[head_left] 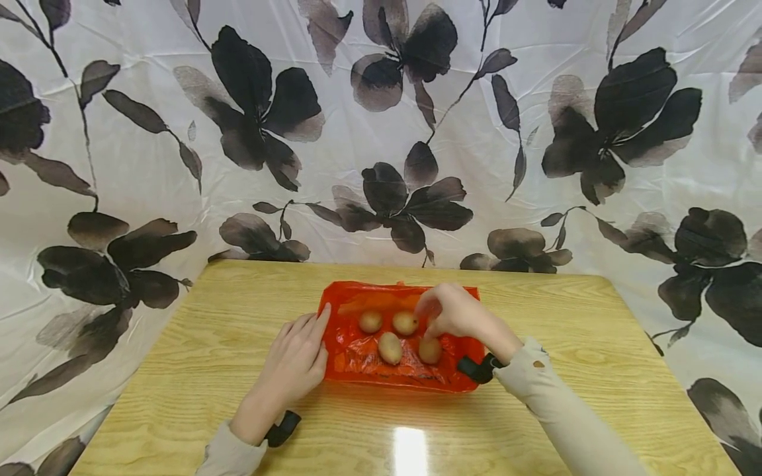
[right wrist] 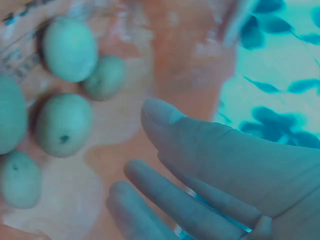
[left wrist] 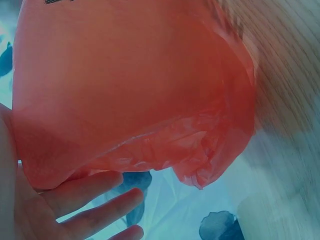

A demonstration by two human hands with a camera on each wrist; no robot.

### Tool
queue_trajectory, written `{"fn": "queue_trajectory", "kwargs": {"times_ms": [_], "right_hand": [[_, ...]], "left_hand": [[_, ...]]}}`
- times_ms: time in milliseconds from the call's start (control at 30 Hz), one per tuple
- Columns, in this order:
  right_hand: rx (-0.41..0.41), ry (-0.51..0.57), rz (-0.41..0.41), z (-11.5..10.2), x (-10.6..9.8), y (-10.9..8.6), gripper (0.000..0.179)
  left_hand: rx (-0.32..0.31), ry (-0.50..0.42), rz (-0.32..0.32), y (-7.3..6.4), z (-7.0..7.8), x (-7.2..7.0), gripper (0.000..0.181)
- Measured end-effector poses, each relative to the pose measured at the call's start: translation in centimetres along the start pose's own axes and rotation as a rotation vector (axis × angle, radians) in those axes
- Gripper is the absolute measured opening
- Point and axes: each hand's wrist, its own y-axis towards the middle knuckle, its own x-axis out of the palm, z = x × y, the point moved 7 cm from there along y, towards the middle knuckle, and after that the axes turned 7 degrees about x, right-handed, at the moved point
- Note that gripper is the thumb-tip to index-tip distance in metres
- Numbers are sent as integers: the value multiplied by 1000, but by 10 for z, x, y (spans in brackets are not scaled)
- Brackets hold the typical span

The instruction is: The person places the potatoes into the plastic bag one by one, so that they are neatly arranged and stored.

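A red plastic bag (head_left: pixel 351 377) with raised sides lies on the table, spread wide at the top. Inside it are several small oval brown fruits (head_left: pixel 389 348) that look like kiwis, some with a dark spot at one end, as on the fruit (right wrist: pixel 65 125) in the right wrist view. My left hand (head_left: pixel 297 350) touches the bag's left side, its fingers straight and spread in the left wrist view. Over the bag's right part is my right hand (head_left: pixel 455 311), fingers loosely bent, thumb apart from them, nothing between. In the head view its fingertips overlap the rightmost fruit (head_left: pixel 430 351).
The bag rests on a light wooden table (head_left: pixel 238 297) with a bright reflection near its front edge. Behind and beside the table hangs a white cloth (head_left: pixel 333 139) with dark flowers. A black strap (head_left: pixel 476 369) is on the right wrist, another black strap (head_left: pixel 282 428) on the left.
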Motion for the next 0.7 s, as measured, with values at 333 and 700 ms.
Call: {"fn": "queue_trajectory", "kwargs": {"times_ms": [333,700], "right_hand": [[-89,253,179,3,-27,-35,27],[-371,279,631,0,-54,-84,26]], "left_hand": [[17,13,14,-2,-1,-2,58],[72,24,26,-3,4,-2,59]]}}
